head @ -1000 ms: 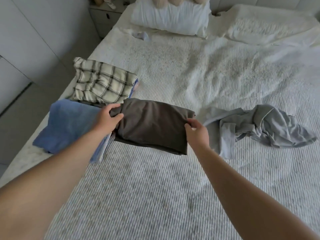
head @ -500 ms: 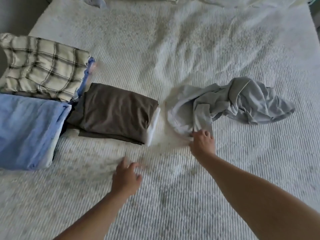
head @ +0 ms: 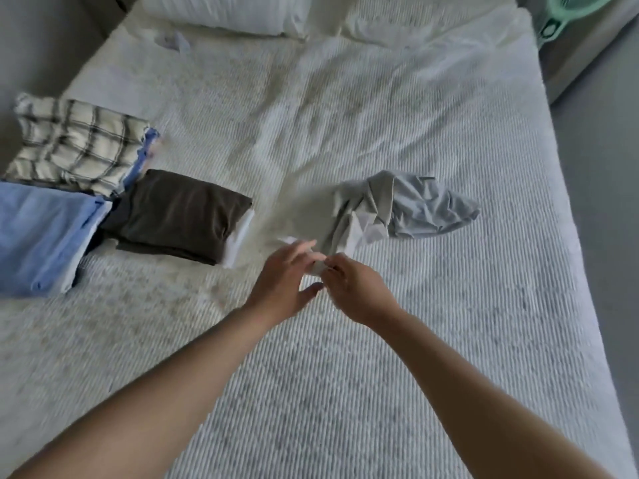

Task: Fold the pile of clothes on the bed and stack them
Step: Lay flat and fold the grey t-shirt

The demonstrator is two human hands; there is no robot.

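A crumpled grey garment [head: 408, 209] lies on the white bedspread [head: 345, 375], right of centre. My right hand [head: 352, 288] pinches its near edge and lifts it a little. My left hand [head: 287, 278] sits right beside it with fingers stretched toward the same edge; motion blur hides whether it holds the cloth. To the left lie folded clothes: a dark brown piece [head: 179, 216], a light blue piece [head: 38, 236] and a plaid piece [head: 76, 146] on top of a stack.
A white pillow [head: 224, 12] lies at the head of the bed, with a small scrap of cloth [head: 173, 41] near it. A green basket [head: 567, 15] stands off the bed's far right corner. Floor runs along the bed's right side.
My right hand has pulled the grey garment's edge toward me. My left hand has come across from the bedspread to meet it. The view has tilted and widened.
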